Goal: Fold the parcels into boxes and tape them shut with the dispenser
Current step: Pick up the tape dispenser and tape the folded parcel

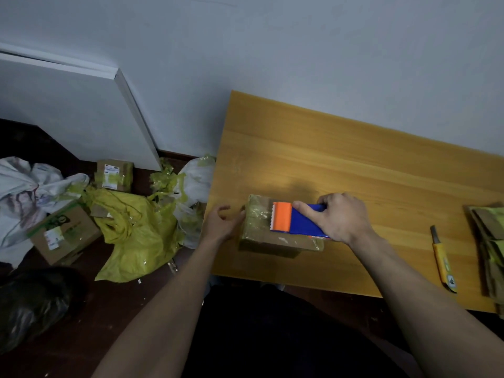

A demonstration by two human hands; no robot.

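Observation:
A small brown cardboard box (261, 236) stands near the front left corner of the wooden table (341, 165), with clear yellowish tape across its top. On top of the box lies the blue tape dispenser (297, 221) with its orange toothed head pointing left. My right hand (341, 216) grips the dispenser from the right. At the box's left side my left hand (221, 222) has its fingers curled and slightly apart, fingertips at the box's left edge and the tape there.
A yellow utility knife (443, 260) lies on the table to the right. Flattened cardboard (488, 241) is stacked at the right edge. On the floor to the left lie a yellow bag (136, 230), taped boxes (62, 233) and crumpled tape scraps (166, 178).

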